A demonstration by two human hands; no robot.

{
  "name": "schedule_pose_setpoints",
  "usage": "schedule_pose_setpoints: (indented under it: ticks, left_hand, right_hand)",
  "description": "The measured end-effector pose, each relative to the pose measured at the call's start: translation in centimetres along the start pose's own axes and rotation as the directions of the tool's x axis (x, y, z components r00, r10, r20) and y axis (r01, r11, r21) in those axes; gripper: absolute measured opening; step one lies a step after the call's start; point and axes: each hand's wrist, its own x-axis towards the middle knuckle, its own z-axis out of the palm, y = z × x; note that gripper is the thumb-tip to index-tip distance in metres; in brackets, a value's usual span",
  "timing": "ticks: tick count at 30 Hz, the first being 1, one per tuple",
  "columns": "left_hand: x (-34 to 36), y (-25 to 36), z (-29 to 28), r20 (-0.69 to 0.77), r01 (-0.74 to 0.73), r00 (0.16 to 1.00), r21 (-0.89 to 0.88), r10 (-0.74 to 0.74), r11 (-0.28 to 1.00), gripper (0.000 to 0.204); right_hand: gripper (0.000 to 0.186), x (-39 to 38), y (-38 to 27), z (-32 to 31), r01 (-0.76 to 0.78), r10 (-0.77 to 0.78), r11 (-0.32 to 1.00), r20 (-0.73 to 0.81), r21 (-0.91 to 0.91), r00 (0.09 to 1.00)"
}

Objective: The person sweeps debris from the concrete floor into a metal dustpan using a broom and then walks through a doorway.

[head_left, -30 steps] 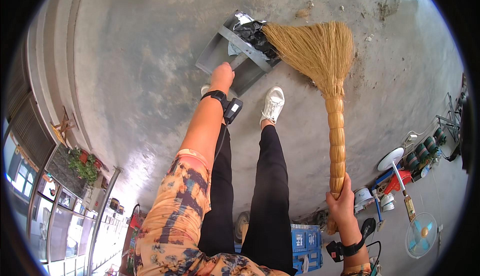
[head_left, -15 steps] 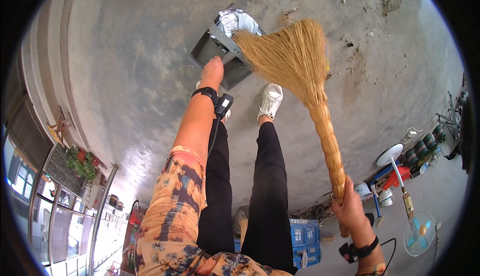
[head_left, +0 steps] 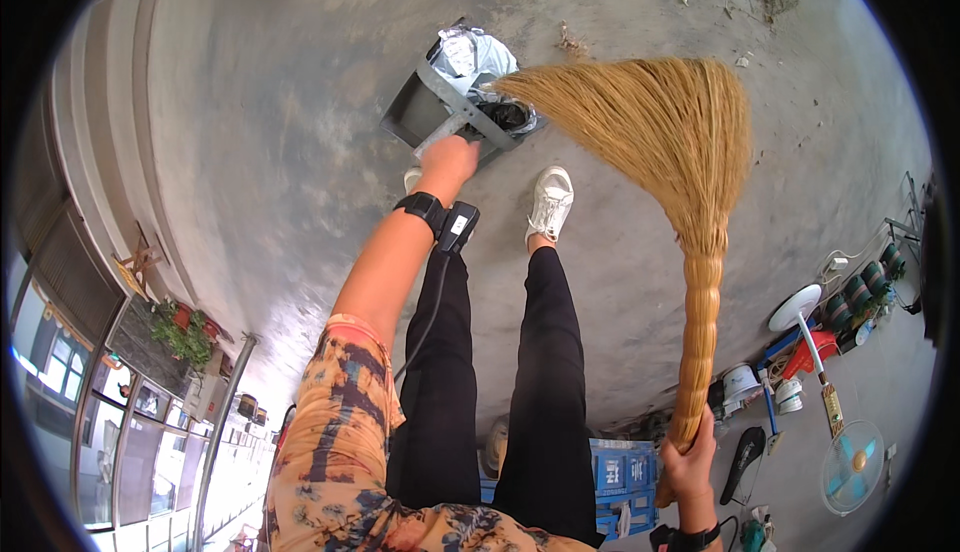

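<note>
My right hand [head_left: 690, 457] is wrapped round the lower handle of a straw broom [head_left: 660, 132]. The broom's bristles fan out ahead of me, their left tip beside the dustpan. In front of my feet, my left hand [head_left: 450, 160] grips the handle of a grey dustpan [head_left: 410, 117]. A crumpled silvery-white wrapper [head_left: 470, 57] and a piece of black plastic [head_left: 505, 114] lie in the pan. A strap with a small black box circles each wrist.
Dry debris [head_left: 572, 44] and bits of litter [head_left: 742, 60] lie on the concrete floor ahead. Blue crates [head_left: 625, 477] stand behind my legs. On the right are a fan [head_left: 852, 464] and a white bucket [head_left: 740, 384]. A potted plant [head_left: 182, 337] is at the left.
The broom has swung to the right, its handle now more upright. Black plastic now shows in the dustpan beside the wrapper. My left hand has shifted slightly right and nearer.
</note>
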Motion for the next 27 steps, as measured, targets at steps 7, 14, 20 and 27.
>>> schedule_pose_setpoints:
  ticks: [7, 14, 20, 27]
  left_hand:
    - [-5.1, 9.3, 1.1, 0.348, 0.5, 0.736, -0.858, 0.581, -0.12, 0.079]
    - [-3.3, 12.7, 2.0, 0.15, 0.367, 0.912, -0.712, 0.382, -0.598, 0.098]
    - [-0.1, 9.3, -0.4, 0.41, 0.339, 0.875, -0.898, 0.257, 0.28, 0.105]
    - [2.2, 17.8, 1.6, 0.444, -0.029, 0.863, -0.435, 0.242, 0.9, 0.082]
  right_hand:
    - [0.054, -6.7, 2.5, 2.1, -0.202, 0.203, 0.943, 0.023, 0.266, 0.979]
    - [0.054, -9.2, 6.1, 1.5, -0.229, 0.231, 0.941, 0.019, 0.249, 0.973]
    - [0.056, -11.3, 7.8, -0.6, -0.195, 0.204, 0.976, -0.096, 0.099, 0.974]
    - [0.057, -11.3, 11.2, -1.4, -0.123, 0.13, 0.99, -0.114, 0.066, 0.985]
